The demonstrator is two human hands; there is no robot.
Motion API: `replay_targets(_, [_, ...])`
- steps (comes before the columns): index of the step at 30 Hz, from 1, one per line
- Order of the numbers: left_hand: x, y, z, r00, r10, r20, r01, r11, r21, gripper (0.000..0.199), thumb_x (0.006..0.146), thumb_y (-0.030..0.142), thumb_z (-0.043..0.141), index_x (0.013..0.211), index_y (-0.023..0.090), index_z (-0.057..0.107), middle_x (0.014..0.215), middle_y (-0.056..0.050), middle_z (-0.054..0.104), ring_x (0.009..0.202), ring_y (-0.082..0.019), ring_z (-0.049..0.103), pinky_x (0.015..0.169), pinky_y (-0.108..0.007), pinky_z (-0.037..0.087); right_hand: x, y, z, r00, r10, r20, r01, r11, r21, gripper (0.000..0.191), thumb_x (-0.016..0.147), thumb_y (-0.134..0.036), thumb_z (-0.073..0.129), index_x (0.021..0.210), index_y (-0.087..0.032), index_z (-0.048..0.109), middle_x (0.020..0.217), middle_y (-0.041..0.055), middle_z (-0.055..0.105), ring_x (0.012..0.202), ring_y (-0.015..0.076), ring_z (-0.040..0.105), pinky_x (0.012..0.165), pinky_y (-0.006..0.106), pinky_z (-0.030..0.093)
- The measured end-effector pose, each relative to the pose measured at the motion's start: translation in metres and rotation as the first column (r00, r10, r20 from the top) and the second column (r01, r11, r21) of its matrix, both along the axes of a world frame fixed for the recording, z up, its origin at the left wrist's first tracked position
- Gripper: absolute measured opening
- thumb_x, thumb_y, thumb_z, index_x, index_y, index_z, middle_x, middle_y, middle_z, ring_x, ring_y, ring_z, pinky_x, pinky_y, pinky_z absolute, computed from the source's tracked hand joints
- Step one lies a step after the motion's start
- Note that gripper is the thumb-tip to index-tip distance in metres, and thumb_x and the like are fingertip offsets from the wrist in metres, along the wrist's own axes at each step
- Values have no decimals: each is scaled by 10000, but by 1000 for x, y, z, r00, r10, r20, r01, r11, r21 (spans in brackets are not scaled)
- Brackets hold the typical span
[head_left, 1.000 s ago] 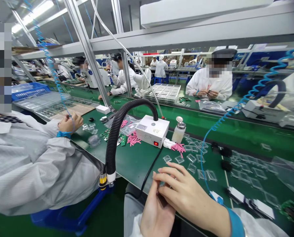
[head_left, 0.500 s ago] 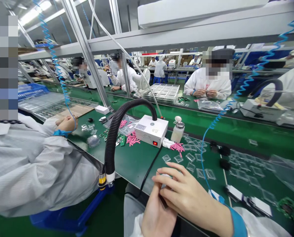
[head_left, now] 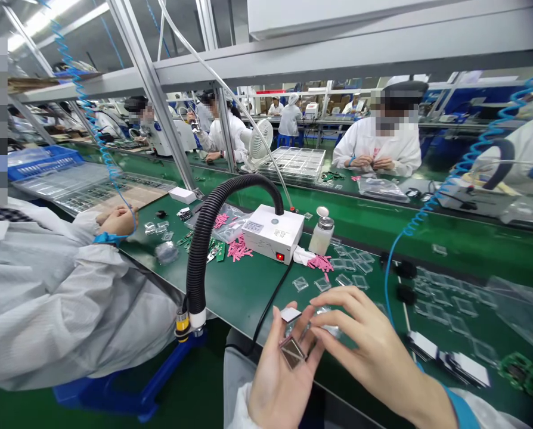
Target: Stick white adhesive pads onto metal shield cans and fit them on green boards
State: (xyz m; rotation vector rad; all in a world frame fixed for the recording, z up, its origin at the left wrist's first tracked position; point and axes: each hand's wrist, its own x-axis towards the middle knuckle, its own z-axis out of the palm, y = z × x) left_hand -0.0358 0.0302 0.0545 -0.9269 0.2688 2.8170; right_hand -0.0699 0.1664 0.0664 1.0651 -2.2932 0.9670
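The left hand (head_left: 279,375) cradles a framed piece (head_left: 292,352); whether the right hand (head_left: 368,341) grips anything is unclear

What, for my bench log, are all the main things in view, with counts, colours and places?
Near bench: one, green, mid-view.
Box with red switch: one, white, mid-bench.
Ribbed hose: one, black, arching from this box.
Bottle: one, whitish, right of the box.
Strips: many, pink, piled beside the box.
Frames: many, clear, mostly right of the box.
Circuit boards: several, green, left of the box and far right.
Coiled cords: at least two, blue, hanging left and right.
Fan: one, white, behind the box.
Co-workers: several, white clothing, left and beyond.
White piece: one, white, lower middle.
Dark-paned piece: one, brownish, just below it.
Left hand: one, bare, holding both pieces.
Right hand: one, bare, beside the left.
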Motion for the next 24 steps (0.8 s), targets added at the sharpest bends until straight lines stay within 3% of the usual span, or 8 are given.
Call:
replay_targets(5, [0,0,-1,1000,2,21,-2,1000,-15,313,835,283,580,1099,133,508,898,-153,677,782,-212,666,665,-306,542,8,-4,-4,999,-34,11,34,999,-33,107,889,-157,498,919,-190,596,1040,27,536,984,113,477,805,244,414])
replay_targets(10, [3,6,-3,1000,10,-15,-9,999,37,335,817,283,612,1108,147,518,1096,-185,635,1061,-295,595,838,-402,520,7,-8,-10,977,-183,110,185,983,-6,244,846,-327,588,1039,-186,542,1133,42,489,1065,143,450,835,250,443])
replay_targets(14, [2,9,0,1000,7,0,-7,997,76,354,826,277,602,1146,155,514,1092,-168,638,1115,-302,563,915,-437,484,7,-17,-18,960,-206,188,210,978,-3,335,765,-332,674,1022,-182,521,1158,39,475,1087,153,441,847,247,450])
replay_targets(24, [2,9,0,1000,21,-11,-20,995,103,252,839,241,578,1057,117,599,1096,-178,647,1127,-307,554,953,-468,459,6,-24,-24,951,-172,258,207,971,-118,146,806,-240,613,925,-184,552,1076,20,516,1028,114,481,821,198,434])
